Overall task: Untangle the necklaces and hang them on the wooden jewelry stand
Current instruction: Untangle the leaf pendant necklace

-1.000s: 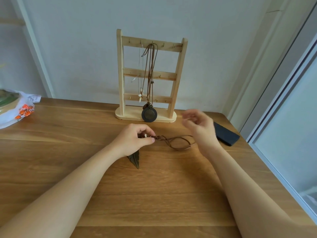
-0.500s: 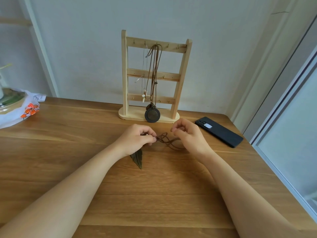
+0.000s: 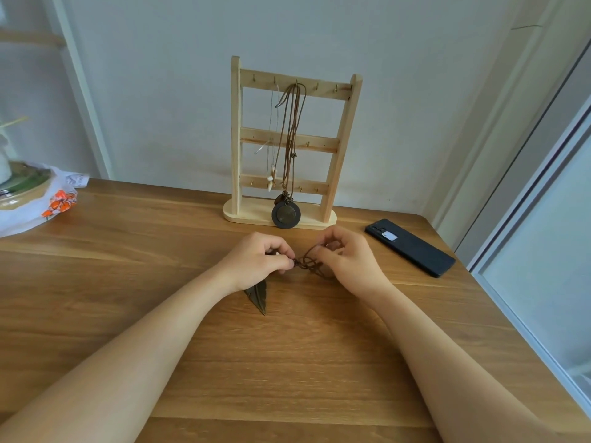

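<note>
A brown cord necklace (image 3: 305,263) with a dark leaf pendant (image 3: 258,295) lies on the wooden table between my hands. My left hand (image 3: 260,260) pinches the cord near the pendant end. Just to the right, my right hand (image 3: 347,260) pinches the tangled loops of the same cord. The wooden jewelry stand (image 3: 289,140) is upright behind them against the wall. On its top row hang a brown cord necklace with a round dark pendant (image 3: 285,215) and a thin pale necklace (image 3: 272,180) with small white beads.
A black phone (image 3: 411,251) lies on the table (image 3: 287,362) to the right of my right hand. At the far left sits a white plastic bag (image 3: 48,203) with orange print around a bowl. The table's right edge runs beside a window frame.
My right hand has come in from the right toward my left hand and now pinches the cord loops, which have bunched up shorter. The view has shifted slightly, bringing the phone into full sight.
</note>
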